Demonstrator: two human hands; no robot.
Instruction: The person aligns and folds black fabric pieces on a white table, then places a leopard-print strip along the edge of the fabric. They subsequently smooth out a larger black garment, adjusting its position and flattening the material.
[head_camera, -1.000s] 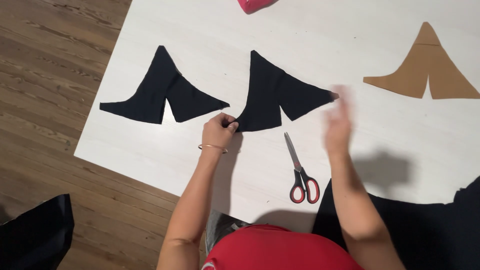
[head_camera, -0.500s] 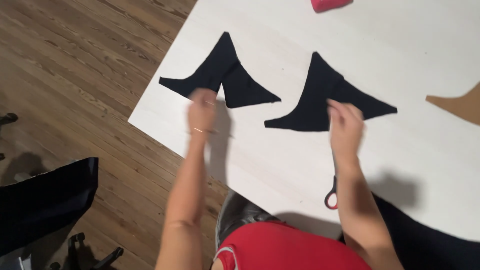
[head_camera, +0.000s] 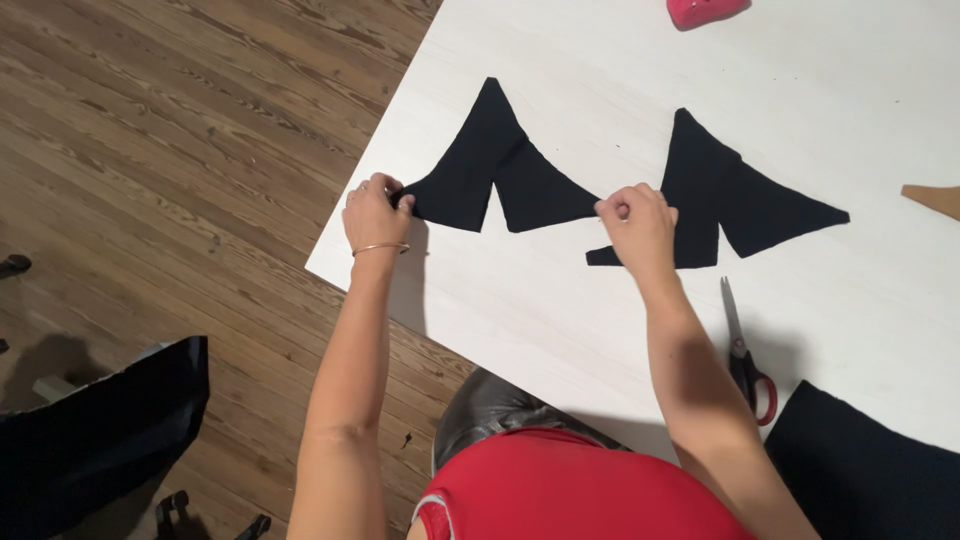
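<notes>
Left hand (head_camera: 375, 212) pinching the left corner tip of a black fabric piece (head_camera: 495, 175), fingers closed on the cloth at the left edge of the white tabletop (head_camera: 560, 320). Thin bracelet (head_camera: 380, 247) sitting on that wrist. Right hand (head_camera: 635, 225) pinching the right corner tip of the same black fabric piece, fingers curled tight around it. Lying flat on the tabletop between both hands, this piece, with a pointed top toward the far side and a narrow notch cut up from its near edge. Just right of the right hand, lying a second black fabric piece (head_camera: 735, 195) of similar shape, its near left tip partly hidden behind the knuckles. Resting nearer and to the right, scissors (head_camera: 745, 345) with red handles, blades pointing far. Showing at the near right corner, a dark cloth (head_camera: 860, 470). At the far edge, a pink object (head_camera: 705, 10), cut off by the frame. At the right edge, a brown piece (head_camera: 935, 200). Below left, wooden floor (head_camera: 150, 150).
</notes>
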